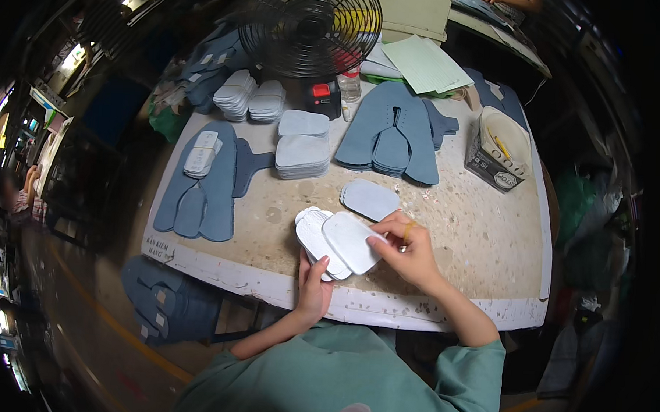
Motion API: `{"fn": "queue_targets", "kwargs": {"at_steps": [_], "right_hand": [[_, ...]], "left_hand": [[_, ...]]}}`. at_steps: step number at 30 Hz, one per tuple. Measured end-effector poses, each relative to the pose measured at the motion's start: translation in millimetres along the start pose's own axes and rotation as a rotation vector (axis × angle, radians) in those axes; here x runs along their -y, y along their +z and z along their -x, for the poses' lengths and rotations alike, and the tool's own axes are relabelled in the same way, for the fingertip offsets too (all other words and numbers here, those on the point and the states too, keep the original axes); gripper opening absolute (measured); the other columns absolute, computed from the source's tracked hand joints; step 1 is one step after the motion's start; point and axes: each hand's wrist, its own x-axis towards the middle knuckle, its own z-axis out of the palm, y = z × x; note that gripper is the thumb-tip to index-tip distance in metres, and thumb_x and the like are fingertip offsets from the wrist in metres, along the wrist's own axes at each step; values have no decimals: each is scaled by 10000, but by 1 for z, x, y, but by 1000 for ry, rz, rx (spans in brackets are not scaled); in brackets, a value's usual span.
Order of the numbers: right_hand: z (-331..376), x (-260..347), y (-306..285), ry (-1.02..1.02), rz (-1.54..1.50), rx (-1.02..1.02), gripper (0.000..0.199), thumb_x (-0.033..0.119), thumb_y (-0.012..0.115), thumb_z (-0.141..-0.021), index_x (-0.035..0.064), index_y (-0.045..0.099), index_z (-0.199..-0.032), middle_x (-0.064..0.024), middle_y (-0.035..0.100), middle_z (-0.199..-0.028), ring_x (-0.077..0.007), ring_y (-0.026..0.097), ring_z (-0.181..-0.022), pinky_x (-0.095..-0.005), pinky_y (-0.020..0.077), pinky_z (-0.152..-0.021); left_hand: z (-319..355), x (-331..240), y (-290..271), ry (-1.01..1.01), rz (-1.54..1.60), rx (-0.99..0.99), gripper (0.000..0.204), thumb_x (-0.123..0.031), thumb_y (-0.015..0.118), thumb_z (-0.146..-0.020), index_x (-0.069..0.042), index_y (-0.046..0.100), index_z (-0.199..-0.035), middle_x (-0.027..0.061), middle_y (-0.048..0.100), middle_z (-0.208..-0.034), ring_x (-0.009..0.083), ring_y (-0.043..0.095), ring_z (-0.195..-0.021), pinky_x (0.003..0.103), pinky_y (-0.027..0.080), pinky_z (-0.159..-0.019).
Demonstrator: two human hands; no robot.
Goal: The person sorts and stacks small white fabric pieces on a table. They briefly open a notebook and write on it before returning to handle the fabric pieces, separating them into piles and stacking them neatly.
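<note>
My left hand (314, 288) is closed around the lower end of a small stack of white rounded pads (310, 238), held just above the near part of the table. Between the fingers and thumb of my right hand (409, 246) is the edge of one white pad (352, 242), which overlaps the stack at a slant. A yellow band circles a finger of that hand. Just beyond it, a few pale grey rounded pads (371, 199) lie fanned on the table. Farther back stands a taller pile of pale grey pads (303, 157).
Stacked blue-grey cut pieces lie at left (216, 190) and centre back (410, 136). A black fan (312, 28) stands at the far edge, near green-tinted papers (428, 63). At right is a box (493, 169) holding a pale container. The worn table (475, 249) has a white border.
</note>
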Motion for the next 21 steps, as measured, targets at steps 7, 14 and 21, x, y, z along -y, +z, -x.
{"fn": "queue_targets", "kwargs": {"at_steps": [7,14,21], "right_hand": [[-15,-3,-7,-513,618,-427,197,82,760,-761,66,734,-955,-64,615,-826,-192,598,-593,-298,493,-521],[0,-3,8,22,-35,29,198,95,727,-818,16,723,-1000,-40,606,-828,-85,550,-615,-213,430,-534],[-14,-13,-8,-461,442,-500,211,33,715,-775,59,739,-983,-73,600,-815,-154,608,-632,-262,499,-563]], "left_hand": [[-2,1,-4,-61,157,-65,613,-251,439,-936,-54,234,-1479,91,358,-1471,234,390,-1345,421,330,-1117],[-2,-1,2,34,-70,26,614,-246,440,-937,-53,229,-1481,90,360,-1466,240,379,-1355,418,333,-1115],[-2,0,-4,-53,215,-51,609,-249,446,-940,-64,235,-1480,91,362,-1465,241,382,-1353,412,345,-1101]]}}
